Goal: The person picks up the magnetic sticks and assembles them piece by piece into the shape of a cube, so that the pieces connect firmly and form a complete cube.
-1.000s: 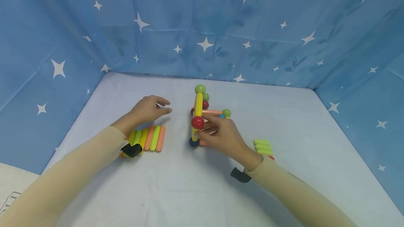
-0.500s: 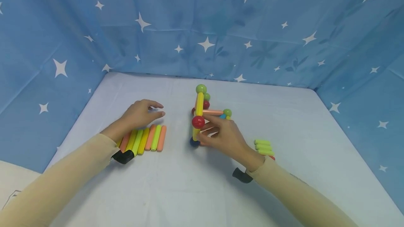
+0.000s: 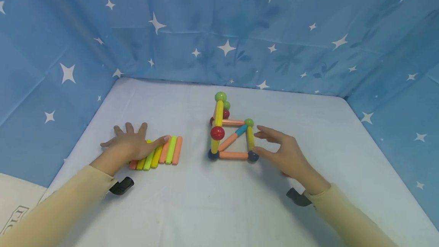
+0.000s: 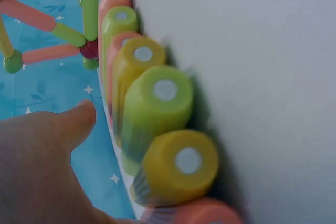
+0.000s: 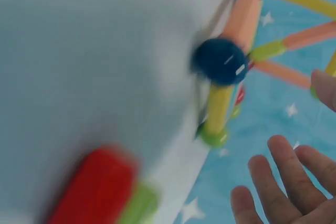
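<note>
A frame of magnetic building rods and balls stands mid-table; its upright side has a red ball (image 3: 217, 133) in front and a green ball (image 3: 220, 97) higher at the back. Its base joins orange rods (image 3: 234, 155), a yellow rod (image 3: 250, 138) and navy balls (image 3: 253, 156), with an orange-and-blue diagonal. My right hand (image 3: 289, 155) hovers just right of the base, fingers apart and holding nothing. Fingers spread wide, my left hand (image 3: 130, 146) lies over a row of loose rods (image 3: 177, 150), its thumb across their upper ends. In the left wrist view the row's yellow rod (image 4: 181, 169) shows end-on.
Partly hidden under my right hand, a red rod (image 5: 97, 187) lies beside a green rod (image 5: 139, 203) in the right wrist view. The white tabletop (image 3: 205, 209) ends at a blue star-patterned curtain (image 3: 240, 29) at the back and sides.
My right hand has let go of the frame's upright side and moved right, uncovering the base. The left hand has drawn back left and spread its fingers over the rods.
</note>
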Available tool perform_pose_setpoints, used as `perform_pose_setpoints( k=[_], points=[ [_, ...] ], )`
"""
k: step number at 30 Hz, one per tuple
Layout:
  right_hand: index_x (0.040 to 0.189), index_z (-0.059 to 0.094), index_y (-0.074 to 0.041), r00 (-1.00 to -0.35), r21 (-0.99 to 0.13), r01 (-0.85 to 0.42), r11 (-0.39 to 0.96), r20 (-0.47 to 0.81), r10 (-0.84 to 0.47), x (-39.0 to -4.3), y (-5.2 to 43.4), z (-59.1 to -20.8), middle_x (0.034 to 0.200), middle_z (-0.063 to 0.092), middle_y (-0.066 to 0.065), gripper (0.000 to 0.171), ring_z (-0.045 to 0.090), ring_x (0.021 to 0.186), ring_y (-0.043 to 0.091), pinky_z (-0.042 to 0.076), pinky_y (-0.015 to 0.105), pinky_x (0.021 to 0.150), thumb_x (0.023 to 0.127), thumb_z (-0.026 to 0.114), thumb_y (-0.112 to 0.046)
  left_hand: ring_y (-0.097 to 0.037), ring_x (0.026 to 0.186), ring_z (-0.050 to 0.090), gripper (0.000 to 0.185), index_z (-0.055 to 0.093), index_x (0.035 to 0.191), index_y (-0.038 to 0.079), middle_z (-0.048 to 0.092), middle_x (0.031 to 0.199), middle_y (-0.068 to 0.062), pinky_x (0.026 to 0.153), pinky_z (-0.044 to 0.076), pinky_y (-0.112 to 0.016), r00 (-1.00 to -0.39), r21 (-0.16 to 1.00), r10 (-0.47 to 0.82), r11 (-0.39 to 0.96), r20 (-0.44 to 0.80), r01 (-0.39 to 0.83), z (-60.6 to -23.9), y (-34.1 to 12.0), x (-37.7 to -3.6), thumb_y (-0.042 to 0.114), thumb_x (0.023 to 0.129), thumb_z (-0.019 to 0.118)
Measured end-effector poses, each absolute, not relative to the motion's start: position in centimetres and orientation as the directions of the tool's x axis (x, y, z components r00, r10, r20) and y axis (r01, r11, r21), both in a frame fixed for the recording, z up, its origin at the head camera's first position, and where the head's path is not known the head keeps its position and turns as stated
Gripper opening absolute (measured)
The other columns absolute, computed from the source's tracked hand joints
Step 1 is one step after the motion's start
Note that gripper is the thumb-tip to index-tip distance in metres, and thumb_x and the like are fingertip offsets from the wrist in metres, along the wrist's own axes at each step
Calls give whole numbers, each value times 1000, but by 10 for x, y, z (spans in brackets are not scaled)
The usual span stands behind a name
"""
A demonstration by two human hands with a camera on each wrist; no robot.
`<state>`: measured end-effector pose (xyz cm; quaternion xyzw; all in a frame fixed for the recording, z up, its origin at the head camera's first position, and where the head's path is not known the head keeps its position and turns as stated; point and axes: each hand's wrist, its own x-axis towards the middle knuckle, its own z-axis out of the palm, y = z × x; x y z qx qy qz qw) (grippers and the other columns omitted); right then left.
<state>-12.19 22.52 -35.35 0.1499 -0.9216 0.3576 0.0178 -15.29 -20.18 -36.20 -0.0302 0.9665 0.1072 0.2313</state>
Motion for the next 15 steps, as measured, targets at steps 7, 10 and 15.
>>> perform_pose_setpoints(
  k=[7,10,15],
  points=[
    [149,51,-22,-969,-586,-233,776,77,-233,-118,272,-366,147,52,3,72,40,142,32,35,64,107,87,78,-49,-73,134,-1,121,8,162,6,-8,155,-43,79,25,-91,-899,204,3,974,-437,-96,-371,-195,-137,94,81,23],
    [149,50,-18,-975,-570,-208,795,62,-211,-116,284,-369,150,48,8,73,38,142,36,34,65,107,88,77,-48,-73,135,1,112,13,162,7,-4,156,-43,77,26,-91,-918,196,37,979,-396,-46,-375,-186,-130,89,86,24],
    [148,50,-13,-979,-563,-197,802,67,-193,-114,292,-372,150,47,14,71,37,142,41,33,66,106,91,75,-47,-68,139,5,105,20,163,12,2,158,-41,78,25,-91,-936,172,99,984,-338,42,-380,-169,-122,86,89,25]
  ],
)
